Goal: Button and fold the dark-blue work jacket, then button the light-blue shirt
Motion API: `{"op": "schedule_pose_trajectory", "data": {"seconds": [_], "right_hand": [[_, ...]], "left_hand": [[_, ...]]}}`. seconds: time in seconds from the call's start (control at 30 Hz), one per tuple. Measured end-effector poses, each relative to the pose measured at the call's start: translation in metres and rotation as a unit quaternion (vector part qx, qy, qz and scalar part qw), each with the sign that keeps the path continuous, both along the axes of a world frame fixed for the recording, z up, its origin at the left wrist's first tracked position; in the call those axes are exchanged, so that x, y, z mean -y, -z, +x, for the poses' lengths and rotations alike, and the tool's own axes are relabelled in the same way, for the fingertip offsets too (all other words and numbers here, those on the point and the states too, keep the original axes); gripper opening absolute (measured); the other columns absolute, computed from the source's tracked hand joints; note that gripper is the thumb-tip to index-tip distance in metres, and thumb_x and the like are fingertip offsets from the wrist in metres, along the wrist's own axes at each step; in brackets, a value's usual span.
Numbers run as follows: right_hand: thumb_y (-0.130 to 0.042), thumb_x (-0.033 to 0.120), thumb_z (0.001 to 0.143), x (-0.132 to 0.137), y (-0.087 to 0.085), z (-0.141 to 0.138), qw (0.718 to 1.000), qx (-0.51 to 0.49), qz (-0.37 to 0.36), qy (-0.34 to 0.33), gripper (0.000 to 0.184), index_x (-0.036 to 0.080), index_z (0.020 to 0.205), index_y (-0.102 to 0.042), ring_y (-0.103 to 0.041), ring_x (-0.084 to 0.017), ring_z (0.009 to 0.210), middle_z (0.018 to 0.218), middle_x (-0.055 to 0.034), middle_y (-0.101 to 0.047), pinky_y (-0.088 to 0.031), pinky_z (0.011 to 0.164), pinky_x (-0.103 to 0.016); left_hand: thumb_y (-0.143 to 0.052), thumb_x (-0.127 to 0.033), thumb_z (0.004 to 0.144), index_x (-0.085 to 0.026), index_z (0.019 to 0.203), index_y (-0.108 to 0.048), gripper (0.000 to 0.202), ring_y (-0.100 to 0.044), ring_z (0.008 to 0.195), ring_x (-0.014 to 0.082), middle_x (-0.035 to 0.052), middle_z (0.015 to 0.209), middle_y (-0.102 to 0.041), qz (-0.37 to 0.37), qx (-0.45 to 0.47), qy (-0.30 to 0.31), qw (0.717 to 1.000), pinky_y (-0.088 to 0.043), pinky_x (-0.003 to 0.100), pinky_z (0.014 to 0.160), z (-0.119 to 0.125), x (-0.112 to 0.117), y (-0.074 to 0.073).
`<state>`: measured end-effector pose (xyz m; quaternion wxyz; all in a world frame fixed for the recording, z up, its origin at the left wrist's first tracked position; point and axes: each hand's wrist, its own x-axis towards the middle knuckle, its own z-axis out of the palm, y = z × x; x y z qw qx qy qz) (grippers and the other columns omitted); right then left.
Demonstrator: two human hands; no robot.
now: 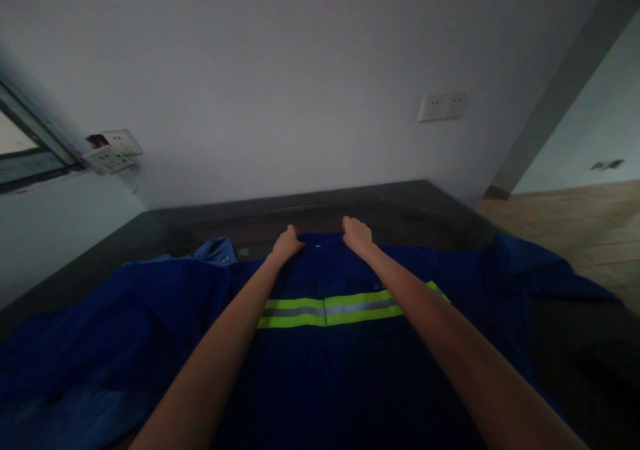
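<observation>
A dark blue work jacket (320,370) lies spread out, front side up, with a yellow-green and silver reflective stripe (295,312) across its chest. Both my arms reach forward over it to the collar (323,242). My left hand (287,244) is closed on the collar's left end, and my right hand (357,233) pinches the right end. The fingertips of both hands are partly hidden behind the cloth. One sleeve (545,270) stretches out to the right.
The jacket lies on a dark tabletop (400,213) against a pale wall. Other blue cloth (217,251) shows at the left. Wall sockets (443,107) are at the right, with a power strip (107,159) by the window. Tiled floor (590,223) shows at right.
</observation>
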<state>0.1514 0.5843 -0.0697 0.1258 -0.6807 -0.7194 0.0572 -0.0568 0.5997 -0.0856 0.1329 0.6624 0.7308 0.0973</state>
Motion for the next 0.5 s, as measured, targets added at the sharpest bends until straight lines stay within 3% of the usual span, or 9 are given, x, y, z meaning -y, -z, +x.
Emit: {"op": "schedule_pose_trajectory", "data": {"seconds": [0.23,0.5], "right_hand": [[-0.043,0.005,0.085,-0.001,0.006,0.007,1.000,0.004,0.012,-0.004,0.030,0.020,0.103,-0.062,-0.062,-0.024,0.101,0.110,-0.0115,-0.064,-0.046,0.079,-0.033],[-0.048,0.012,0.085,-0.004,0.011,0.011,0.999,-0.031,0.023,-0.031,0.024,0.022,0.099,-0.065,-0.062,-0.023,0.097,0.106,-0.0083,-0.067,-0.045,0.079,-0.031]], "left_hand": [[-0.056,-0.032,0.078,-0.021,0.107,-0.047,0.033,-0.063,0.101,0.0288,0.0130,0.110,-0.064,0.029,-0.022,-0.033,0.999,-0.048,0.035,0.078,0.000,0.006,-0.004],[-0.050,-0.022,0.081,-0.021,0.104,-0.052,0.024,-0.062,0.104,0.0294,0.0130,0.109,-0.064,0.046,-0.054,-0.002,0.997,-0.048,0.038,0.082,0.009,0.005,-0.005]]}}
